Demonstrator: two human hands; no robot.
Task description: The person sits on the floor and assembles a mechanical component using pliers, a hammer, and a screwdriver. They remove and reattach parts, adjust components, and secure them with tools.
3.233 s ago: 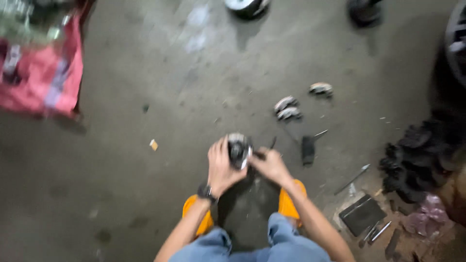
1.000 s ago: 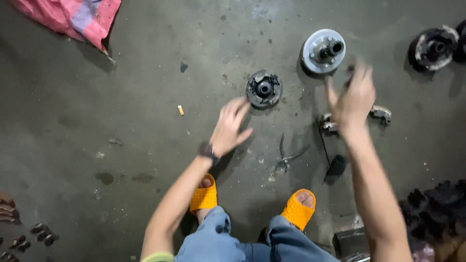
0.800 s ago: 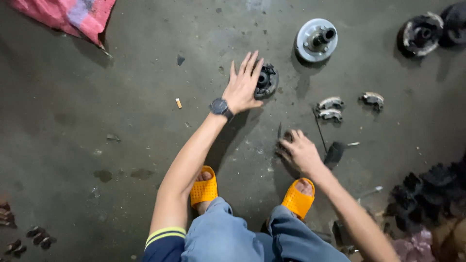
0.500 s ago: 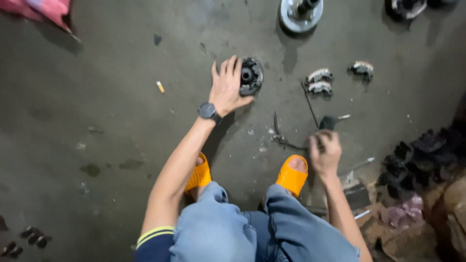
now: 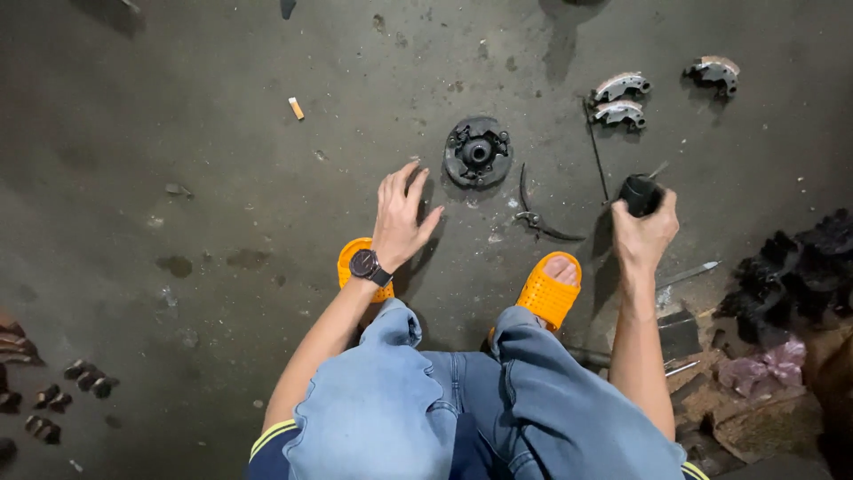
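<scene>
Blue denim covers the person's knees at the bottom of the view, and just beyond them two orange perforated rubber sandals (image 5: 549, 289) stand on the stained grey concrete floor (image 5: 222, 178). The left hand (image 5: 400, 218), with a dark wristwatch at its wrist, hovers above the floor with fingers spread apart and nothing in them. The right hand (image 5: 644, 233) is closed around the black cylindrical handle of a tool (image 5: 640, 194), whose thin dark shaft runs away toward the far side. Between the hands lies a pair of thin curved metal pliers (image 5: 538, 218), and just past the left hand's fingertips sits the round black metal hub with a central bore and bolts around its face (image 5: 478, 151), flat on the concrete and apart from both hands. It looks heavy, rigid and probably greasy, so it is best gripped around its outer rim. Farther off lie three curved grey brake shoes (image 5: 620, 100), and a cigarette butt (image 5: 296, 108) to the left.
</scene>
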